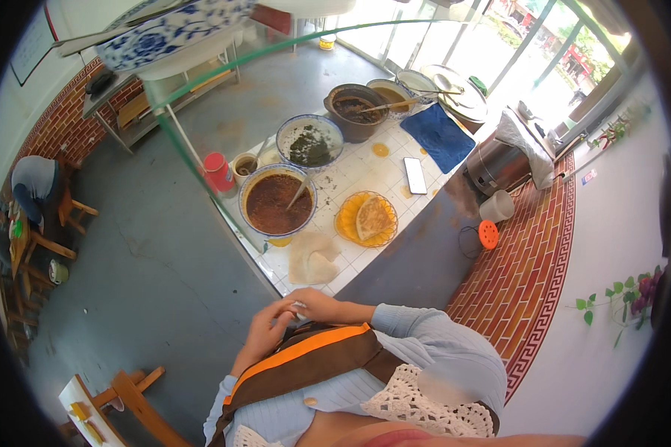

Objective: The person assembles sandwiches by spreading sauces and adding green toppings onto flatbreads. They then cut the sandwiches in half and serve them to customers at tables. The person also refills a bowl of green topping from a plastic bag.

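My left hand (265,328) and my right hand (314,305) meet in front of my waist, above the near end of a white tiled-pattern table (353,262). Their fingers close around a small crumpled white tissue (299,308), mostly hidden between them. Just beyond the hands a thin pale sheet (312,261), paper or plastic, lies wrinkled on the table. Behind it, a folded wedge of browned flatbread (373,217) sits in a yellow woven basket (345,234). To its left stands a blue-rimmed bowl (278,232) of dark red chili sauce with a spoon in it.
Farther back are a bowl of chopped greens (283,125), a brown clay pot (358,134), a phone (415,176) and a blue cloth (439,137). A red-lidded jar (218,170) stands at the left edge beside a glass panel (187,153). An orange stool (488,234) is on the right.
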`<state>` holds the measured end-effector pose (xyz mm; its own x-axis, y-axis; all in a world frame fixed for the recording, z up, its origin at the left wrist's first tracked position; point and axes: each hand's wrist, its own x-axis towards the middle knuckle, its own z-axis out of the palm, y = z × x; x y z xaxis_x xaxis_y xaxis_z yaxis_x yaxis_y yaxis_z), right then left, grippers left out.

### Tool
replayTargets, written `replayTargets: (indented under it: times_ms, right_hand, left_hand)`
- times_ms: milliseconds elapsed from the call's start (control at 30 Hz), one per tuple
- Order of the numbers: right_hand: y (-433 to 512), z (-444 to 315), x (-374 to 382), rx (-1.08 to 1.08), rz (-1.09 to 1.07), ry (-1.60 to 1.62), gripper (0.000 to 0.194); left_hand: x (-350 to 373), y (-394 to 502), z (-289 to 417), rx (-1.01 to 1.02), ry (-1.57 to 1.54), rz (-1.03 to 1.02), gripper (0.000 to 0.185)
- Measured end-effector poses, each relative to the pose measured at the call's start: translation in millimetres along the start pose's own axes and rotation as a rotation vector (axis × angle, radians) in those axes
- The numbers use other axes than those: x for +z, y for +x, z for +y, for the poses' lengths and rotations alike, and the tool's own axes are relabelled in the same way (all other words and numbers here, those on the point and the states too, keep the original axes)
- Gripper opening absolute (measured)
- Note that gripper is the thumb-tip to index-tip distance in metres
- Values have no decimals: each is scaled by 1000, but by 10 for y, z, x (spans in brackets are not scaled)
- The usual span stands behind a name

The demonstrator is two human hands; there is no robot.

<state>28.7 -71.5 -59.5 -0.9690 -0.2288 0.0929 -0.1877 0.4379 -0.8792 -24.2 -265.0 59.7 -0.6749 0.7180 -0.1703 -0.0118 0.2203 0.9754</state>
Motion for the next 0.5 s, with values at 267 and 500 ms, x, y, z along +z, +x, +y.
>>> replayTargets:
  times_ms: [267,500]
  right_hand:
    - [931,-473,1282,68,-119,10,25]
    - [1965,-859,2045,109,-333,59,29]
  left_hand:
    - [-1750,-1073,1762,1152,-403,155,29]
    - [-2559,-1319,1863,1248,-701,257,4]
